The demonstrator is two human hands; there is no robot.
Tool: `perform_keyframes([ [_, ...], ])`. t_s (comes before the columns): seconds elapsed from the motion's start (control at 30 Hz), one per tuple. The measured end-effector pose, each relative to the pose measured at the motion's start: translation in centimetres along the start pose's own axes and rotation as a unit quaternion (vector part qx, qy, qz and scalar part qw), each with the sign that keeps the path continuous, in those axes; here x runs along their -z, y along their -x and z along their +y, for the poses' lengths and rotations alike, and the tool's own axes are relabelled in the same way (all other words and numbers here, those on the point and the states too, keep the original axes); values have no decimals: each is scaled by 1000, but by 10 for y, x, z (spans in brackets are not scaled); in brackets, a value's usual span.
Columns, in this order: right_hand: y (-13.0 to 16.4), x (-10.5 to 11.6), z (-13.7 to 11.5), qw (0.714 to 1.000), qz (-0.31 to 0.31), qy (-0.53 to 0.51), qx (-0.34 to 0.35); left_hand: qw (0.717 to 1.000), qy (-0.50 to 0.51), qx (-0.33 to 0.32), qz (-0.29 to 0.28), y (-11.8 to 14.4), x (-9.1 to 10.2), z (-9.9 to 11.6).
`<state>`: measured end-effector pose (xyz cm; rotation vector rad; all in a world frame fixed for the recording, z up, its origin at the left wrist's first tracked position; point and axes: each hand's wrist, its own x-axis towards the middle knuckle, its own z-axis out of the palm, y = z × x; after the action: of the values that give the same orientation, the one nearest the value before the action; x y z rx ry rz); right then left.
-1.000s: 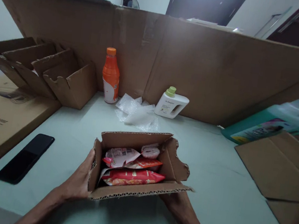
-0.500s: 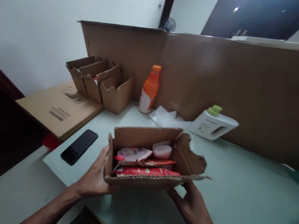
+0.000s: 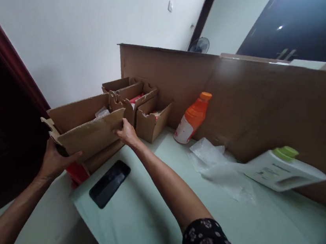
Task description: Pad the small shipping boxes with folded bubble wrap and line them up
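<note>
Head view: left hand (image 3: pixel 53 160) and right hand (image 3: pixel 127 133) grip opposite ends of an open brown cardboard box (image 3: pixel 93 135) with their fingers, presumably for balance. It is near brown open-topped cartons (image 3: pixel 143 126); support beneath is unclear.

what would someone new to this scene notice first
Probably the open cardboard box, held between the left hand and right hand at the left of the view. Next, the bright orange bottle standing before the cardboard wall, and the dark phone lying near the edge of the table.
</note>
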<state>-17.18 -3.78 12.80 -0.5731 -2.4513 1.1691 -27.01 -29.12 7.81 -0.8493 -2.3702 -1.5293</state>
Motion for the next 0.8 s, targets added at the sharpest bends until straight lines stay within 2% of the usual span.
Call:
perform_keyframes([
  [0.07,-19,-17,2,1000,0,-9,5,999,-18,12,33,-12,-4,-15],
  [0.2,-44,-39,11,999,5,-34,23,999,-17,4,45,-30,-12,-30],
  [0.33,-64,-50,6,998,-3,-55,42,998,5,-7,67,-52,-20,-37],
  [0.43,-65,-50,2,996,-21,-57,60,997,21,-18,78,-67,-29,-40],
  [0.5,-54,-46,4,995,-35,-57,71,996,25,-24,86,-73,-34,-39],
  [0.6,-17,-33,15,994,-54,-59,76,995,15,-26,90,-81,-40,-38],
  [0.73,58,1,34,994,-70,-63,57,998,11,-31,61,-87,-36,-37],
  [0.8,103,23,41,994,-77,-70,39,999,-2,-40,33,-79,-30,-33],
])
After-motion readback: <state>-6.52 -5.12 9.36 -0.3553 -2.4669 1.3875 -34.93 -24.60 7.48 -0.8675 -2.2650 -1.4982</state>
